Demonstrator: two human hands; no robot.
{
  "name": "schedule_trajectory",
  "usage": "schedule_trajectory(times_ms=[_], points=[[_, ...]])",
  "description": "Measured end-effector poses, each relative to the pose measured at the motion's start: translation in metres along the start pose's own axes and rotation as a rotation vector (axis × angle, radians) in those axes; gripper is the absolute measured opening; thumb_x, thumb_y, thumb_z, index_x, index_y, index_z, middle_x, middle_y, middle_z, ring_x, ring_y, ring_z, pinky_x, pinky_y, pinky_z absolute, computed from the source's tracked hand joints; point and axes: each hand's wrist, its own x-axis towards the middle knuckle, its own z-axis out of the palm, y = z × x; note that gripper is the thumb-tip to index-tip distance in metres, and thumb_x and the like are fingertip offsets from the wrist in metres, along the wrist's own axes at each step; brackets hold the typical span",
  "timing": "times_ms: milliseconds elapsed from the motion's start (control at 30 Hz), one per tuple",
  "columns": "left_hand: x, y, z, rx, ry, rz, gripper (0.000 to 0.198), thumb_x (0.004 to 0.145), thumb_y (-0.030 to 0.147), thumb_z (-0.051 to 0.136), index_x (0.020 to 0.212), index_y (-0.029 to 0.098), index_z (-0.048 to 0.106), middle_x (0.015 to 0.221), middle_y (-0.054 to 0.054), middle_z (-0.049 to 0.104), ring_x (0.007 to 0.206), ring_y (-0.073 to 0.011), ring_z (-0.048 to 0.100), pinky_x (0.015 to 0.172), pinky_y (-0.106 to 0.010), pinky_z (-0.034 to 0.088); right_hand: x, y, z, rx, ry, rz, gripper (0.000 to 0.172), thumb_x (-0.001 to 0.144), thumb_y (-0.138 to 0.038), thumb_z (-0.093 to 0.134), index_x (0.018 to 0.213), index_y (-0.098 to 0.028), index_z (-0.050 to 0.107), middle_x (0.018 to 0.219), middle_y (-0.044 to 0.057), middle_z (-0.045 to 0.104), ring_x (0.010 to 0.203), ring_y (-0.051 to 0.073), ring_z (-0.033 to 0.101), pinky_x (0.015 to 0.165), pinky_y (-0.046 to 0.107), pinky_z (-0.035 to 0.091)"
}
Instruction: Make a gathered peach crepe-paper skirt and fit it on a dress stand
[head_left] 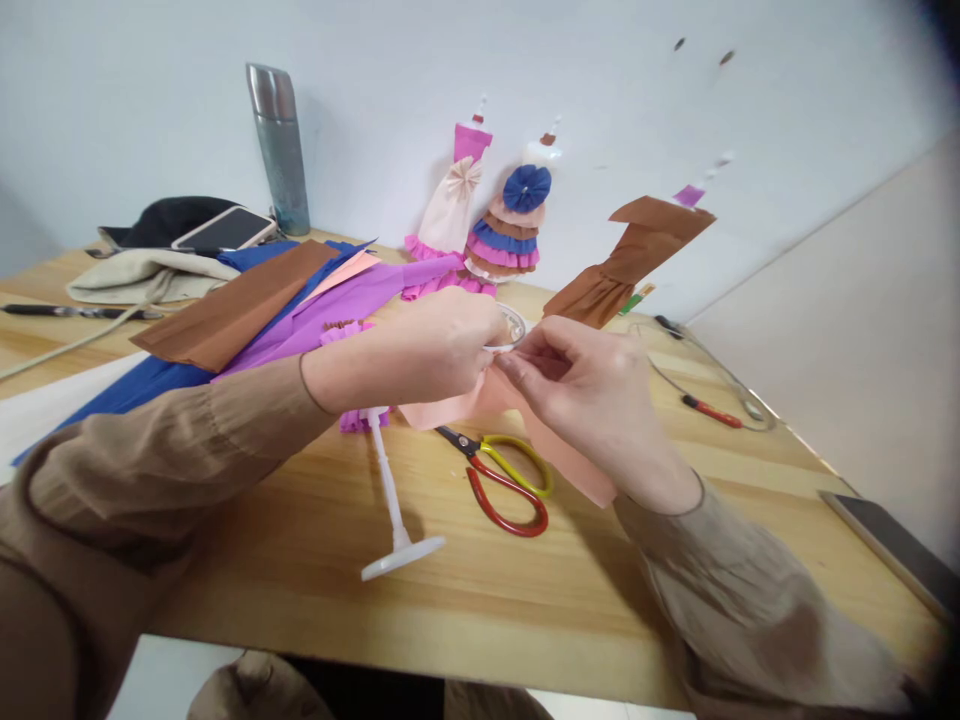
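Two hands (pixel 454 340) (pixel 600 390), fingers closed, hold one tape roll (pixel 514 327) and one peach strip (pixel 571 465).

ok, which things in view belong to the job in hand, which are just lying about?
Likely the job:
peach paper
scissors
white stand
brown paper dress

Probably just lying about:
bottle
pen
pale-edged phone

I can read no text, label, brand, number or sign anywhere before me: none on the flask (pixel 279 150) at the upper left of the frame, none on the phone (pixel 229 229) below it, none on the pen (pixel 75 311) at the left edge, none on the scissors (pixel 510 510) at lower centre.
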Motion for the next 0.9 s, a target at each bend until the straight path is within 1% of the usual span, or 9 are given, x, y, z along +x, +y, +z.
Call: schedule_trajectory(times_ms=[67,100,200,267,367,500,633,800,900], points=[[0.002,-0.002,-0.003,-0.041,-0.058,-0.038,0.026,0.091,0.018,0.046,0.074,0.012,0.066,0.065,-0.002,0.061,0.056,-0.0108,0.045,0.056,-0.026,0.031,0.001,0.0,-0.002,0.029,-0.005,0.013,0.024,0.084,-0.027,0.067,0.065,-0.02,0.055,0.058,-0.001,0.059,0.052,0.013,0.053,0.052,0.028,0.038],[0.003,-0.003,-0.005,-0.062,-0.067,-0.058,0.028,0.091,0.018,0.046,0.071,0.013,0.064,0.062,-0.001,0.057,0.055,-0.0101,0.042,0.055,-0.026,0.03,0.002,0.001,-0.003,0.049,-0.009,0.02,0.023,0.084,-0.027,0.067,0.065,-0.02,0.055,0.058,-0.001,0.058,0.052,0.013,0.051,0.052,0.028,0.037],[0.004,-0.008,-0.008,-0.102,-0.055,-0.095,0.031,0.091,0.021,0.048,0.062,0.014,0.057,0.053,0.003,0.044,0.051,-0.0087,0.036,0.053,-0.027,0.025,0.004,0.001,-0.007,0.101,-0.012,0.038,0.02,0.083,-0.023,0.067,0.065,-0.02,0.057,0.058,-0.001,0.057,0.052,0.012,0.05,0.051,0.028,0.038],[0.004,-0.012,-0.009,-0.118,-0.049,-0.108,0.031,0.09,0.023,0.049,0.061,0.015,0.055,0.052,0.004,0.041,0.05,-0.0085,0.035,0.052,-0.028,0.023,0.004,0.001,-0.008,0.123,-0.013,0.046,0.019,0.083,-0.022,0.066,0.066,-0.02,0.057,0.059,-0.001,0.057,0.053,0.012,0.05,0.051,0.027,0.038],[0.003,-0.015,-0.009,-0.14,-0.052,-0.112,0.029,0.089,0.023,0.049,0.061,0.015,0.054,0.052,0.004,0.04,0.05,-0.0086,0.036,0.051,-0.029,0.022,0.003,0.001,-0.006,0.156,-0.023,0.056,0.019,0.084,-0.022,0.066,0.067,-0.02,0.057,0.06,-0.001,0.058,0.053,0.012,0.05,0.05,0.027,0.037],[0.004,-0.012,-0.01,-0.153,-0.066,-0.109,0.028,0.087,0.019,0.05,0.06,0.015,0.053,0.052,0.004,0.039,0.051,-0.0087,0.033,0.053,-0.029,0.024,-0.001,-0.002,-0.001,0.207,-0.038,0.038,0.016,0.084,-0.02,0.064,0.07,-0.02,0.057,0.063,-0.001,0.06,0.055,0.012,0.054,0.052,0.027,0.04],[0.005,-0.011,-0.011,-0.147,-0.066,-0.108,0.028,0.086,0.015,0.05,0.058,0.015,0.051,0.053,0.005,0.038,0.051,-0.0084,0.032,0.054,-0.029,0.025,-0.002,-0.003,0.0,0.168,-0.028,0.012,0.013,0.084,-0.018,0.064,0.072,-0.02,0.059,0.063,-0.001,0.061,0.055,0.013,0.055,0.053,0.028,0.041],[0.003,-0.012,-0.01,-0.156,-0.039,-0.121,0.028,0.086,0.016,0.05,0.058,0.015,0.051,0.052,0.004,0.038,0.052,-0.0093,0.032,0.055,-0.03,0.024,0.001,0.0,-0.001,0.126,-0.028,0.048,0.015,0.085,-0.024,0.065,0.071,-0.02,0.06,0.063,0.0,0.062,0.056,0.015,0.056,0.054,0.029,0.04],[0.003,-0.011,-0.01,-0.143,-0.043,-0.112,0.027,0.085,0.012,0.049,0.057,0.015,0.05,0.051,0.004,0.037,0.052,-0.0093,0.032,0.055,-0.029,0.023,0.001,0.001,-0.001,0.148,-0.049,0.038,0.014,0.085,-0.022,0.065,0.072,-0.02,0.061,0.063,0.0,0.063,0.057,0.014,0.056,0.054,0.029,0.041]])
